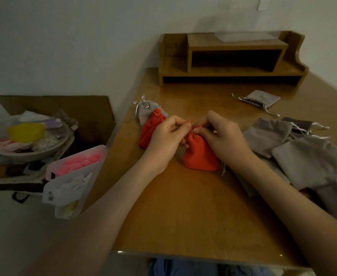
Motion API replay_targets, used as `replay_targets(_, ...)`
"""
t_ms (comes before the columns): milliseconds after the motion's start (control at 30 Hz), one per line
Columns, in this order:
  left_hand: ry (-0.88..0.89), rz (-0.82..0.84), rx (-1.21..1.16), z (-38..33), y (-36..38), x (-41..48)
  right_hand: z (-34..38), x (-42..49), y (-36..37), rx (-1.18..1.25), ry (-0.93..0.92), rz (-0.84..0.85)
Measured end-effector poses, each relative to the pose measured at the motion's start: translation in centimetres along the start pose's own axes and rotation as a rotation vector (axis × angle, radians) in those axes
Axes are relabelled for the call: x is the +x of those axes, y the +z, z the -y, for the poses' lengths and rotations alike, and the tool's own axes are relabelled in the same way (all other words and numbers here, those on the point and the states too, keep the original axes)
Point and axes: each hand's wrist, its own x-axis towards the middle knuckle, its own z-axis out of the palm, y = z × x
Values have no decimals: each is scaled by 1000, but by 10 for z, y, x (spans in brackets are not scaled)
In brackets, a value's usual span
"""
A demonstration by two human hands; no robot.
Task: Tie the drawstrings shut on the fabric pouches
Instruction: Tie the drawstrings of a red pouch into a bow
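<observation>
Left hand (166,136): pinches red drawstring (188,122)
Right hand (222,137): pinches gathered neck of red pouch (200,155)
Pouch: on table (183,206), between both hands; 1 tied red pouch (149,130) just left

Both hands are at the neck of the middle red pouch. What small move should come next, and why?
Probably draw the two hands apart to snug the knot. The left hand and right hand each pinch the red drawstring at the gathered neck of the red pouch, which rests on the table. The fingers hide whether a knot is formed yet.
</observation>
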Motion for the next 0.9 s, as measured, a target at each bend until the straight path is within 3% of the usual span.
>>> replay_targets(233,-294,164,-237,-5,-2,1,-6,1,-2,-75,-149,-21)
replay_targets(567,-461,229,-394,-4,-7,2,-5,3,-8,-247,-388,40)
replay_targets(700,-339,139,-333,-4,-4,4,0,1,-6,-3,-33,47)
replay_targets(800,-211,83,-200,-1,-2,3,6,3,-7,258,288,147)
replay_targets(900,-125,39,-105,2,-2,3,8,3,-10,423,437,269)
